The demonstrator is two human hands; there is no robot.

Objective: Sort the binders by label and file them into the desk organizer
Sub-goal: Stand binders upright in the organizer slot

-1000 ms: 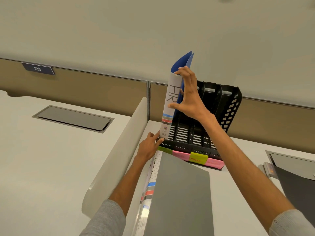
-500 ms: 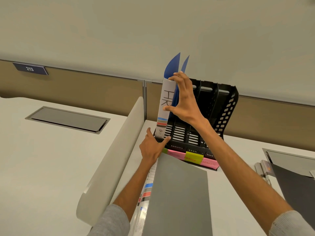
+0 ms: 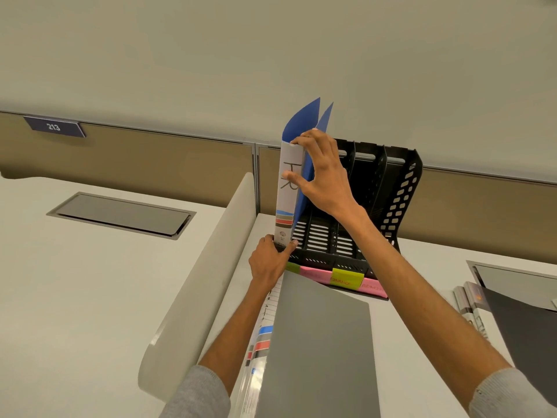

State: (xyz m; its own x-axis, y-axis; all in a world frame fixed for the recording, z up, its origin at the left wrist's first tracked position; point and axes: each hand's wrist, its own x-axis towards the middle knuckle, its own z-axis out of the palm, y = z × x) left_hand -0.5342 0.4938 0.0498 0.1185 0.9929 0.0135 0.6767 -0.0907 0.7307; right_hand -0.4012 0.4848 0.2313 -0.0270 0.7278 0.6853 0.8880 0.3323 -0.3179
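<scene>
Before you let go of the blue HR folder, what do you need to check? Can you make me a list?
1. The blue binder with white HR spine stands upright in the leftmost slot of the black plastic organizer: ok.
2. The right hand grips the binder's top: ok.
3. The left hand pinches its bottom end: ok.
4. The binder is pushed fully back in the slot: cannot tell.
5. The green sticky label under that slot says HR: cannot tell, the left hand covers most of it.
6. The flat grey binder waits on the desk for its turn: ok.
</scene>
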